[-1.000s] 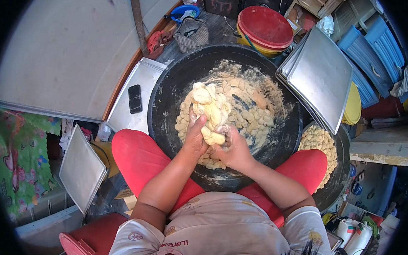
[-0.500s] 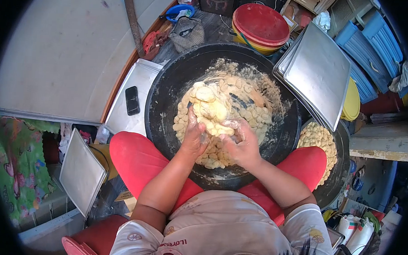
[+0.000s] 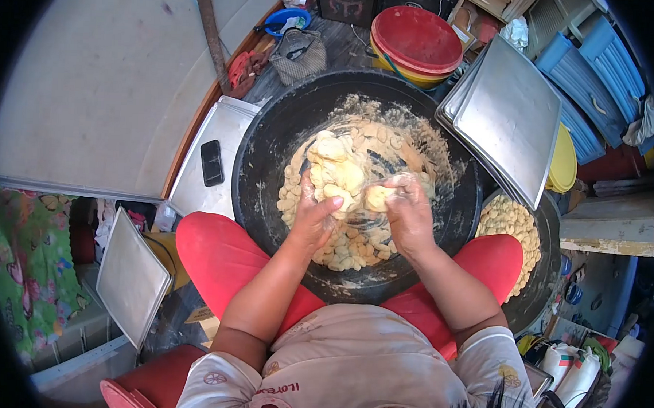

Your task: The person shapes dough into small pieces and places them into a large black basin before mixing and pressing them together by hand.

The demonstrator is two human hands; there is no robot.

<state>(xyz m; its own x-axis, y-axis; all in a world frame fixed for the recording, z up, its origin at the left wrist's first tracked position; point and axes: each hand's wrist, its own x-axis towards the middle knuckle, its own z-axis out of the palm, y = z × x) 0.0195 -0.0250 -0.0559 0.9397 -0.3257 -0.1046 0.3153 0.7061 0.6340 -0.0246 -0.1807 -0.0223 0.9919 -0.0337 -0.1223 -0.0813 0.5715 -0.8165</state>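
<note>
Looking down from above, the view shows a seated person in red trousers with a large black basin [image 3: 271, 150] resting between the knees. Around it the floor is crowded: a stack of metal baking trays [image 3: 510, 113] leans at the basin's right edge, a red lid on a yellow bucket [image 3: 416, 39] sits beyond its far edge, and a flat tray carrying a black phone [image 3: 212, 162] lies at its left edge. A second dark pan of small pale pieces [image 3: 514, 227] sits by the right knee.

Inside the basin lies a pale yellow dough [image 3: 343, 175], lumpy and sticky, surrounded by many small flattened dough pieces [image 3: 343, 252] and floury smears on the basin's wall.

The left hand [image 3: 313, 216] presses open-palmed, fingers spread, against the near left side of the dough. The right hand [image 3: 408, 211] curls closed around a lump at the dough's right side, both hands coated with dough.
</note>
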